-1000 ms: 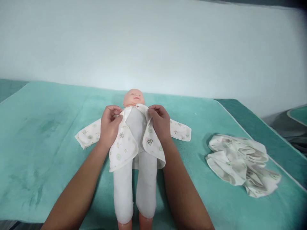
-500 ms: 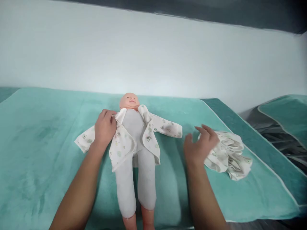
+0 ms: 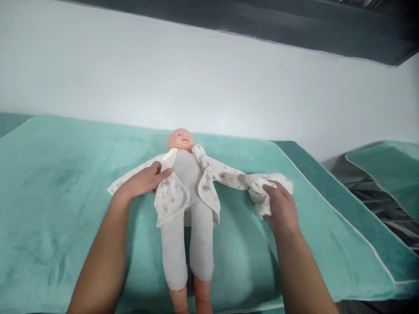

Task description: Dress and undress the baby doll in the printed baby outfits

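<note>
A baby doll (image 3: 180,138) lies on its back, its body and legs in grey-white fabric. It wears an open white baby jacket (image 3: 170,200) with small printed animals; both sleeves are spread out sideways. My left hand (image 3: 147,178) is closed on the jacket's front panel at the doll's shoulder, thumb on top, the other fingers partly hidden. On the other side my right hand (image 3: 283,207) grips a crumpled white printed cloth (image 3: 260,192), holding it beside the cuff of the jacket sleeve. How that cloth is shaped when unfolded cannot be seen.
A turquoise plush cover (image 3: 75,218) with a pale edge spreads under the doll. White wall (image 3: 196,78) rises behind it, with a dark ledge (image 3: 294,30) above. Another turquoise cover (image 3: 386,165) lies over something dark at the far right.
My right hand has closed on the crumpled cloth and brought it left to the jacket's cuff. My left hand has turned, its thumb now over the jacket front. The view has shifted slightly.
</note>
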Demonstrator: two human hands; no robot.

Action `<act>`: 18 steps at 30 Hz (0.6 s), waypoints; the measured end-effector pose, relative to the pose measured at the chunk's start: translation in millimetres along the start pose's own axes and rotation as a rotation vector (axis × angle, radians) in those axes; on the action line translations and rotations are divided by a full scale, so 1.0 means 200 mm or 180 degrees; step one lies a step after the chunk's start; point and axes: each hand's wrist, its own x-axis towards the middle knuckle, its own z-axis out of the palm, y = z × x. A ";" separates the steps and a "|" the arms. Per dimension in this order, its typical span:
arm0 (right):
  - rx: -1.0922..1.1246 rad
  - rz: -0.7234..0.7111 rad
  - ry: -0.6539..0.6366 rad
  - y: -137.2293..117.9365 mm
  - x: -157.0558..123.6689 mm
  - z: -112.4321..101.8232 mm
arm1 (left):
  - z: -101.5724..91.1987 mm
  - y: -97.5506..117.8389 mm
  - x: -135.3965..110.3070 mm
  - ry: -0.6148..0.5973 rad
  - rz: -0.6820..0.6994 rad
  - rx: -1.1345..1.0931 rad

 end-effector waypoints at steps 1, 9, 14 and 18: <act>0.0624 0.0157 -0.0442 -0.08 -0.02 0.09 | 0.00 0.01 0.00 0.0025 0.0015 -0.0006; 0.1139 0.0364 -0.0550 -0.45 -0.13 0.71 | 0.03 -0.05 0.03 -0.0151 0.0117 -0.0619; 0.2088 0.0635 -0.0325 -0.48 -0.02 0.76 | 0.13 -0.04 0.14 0.0281 0.0196 -0.1372; 0.2639 0.0510 -0.0394 -0.47 0.07 0.83 | 0.18 -0.05 0.21 0.0638 0.0012 -0.1766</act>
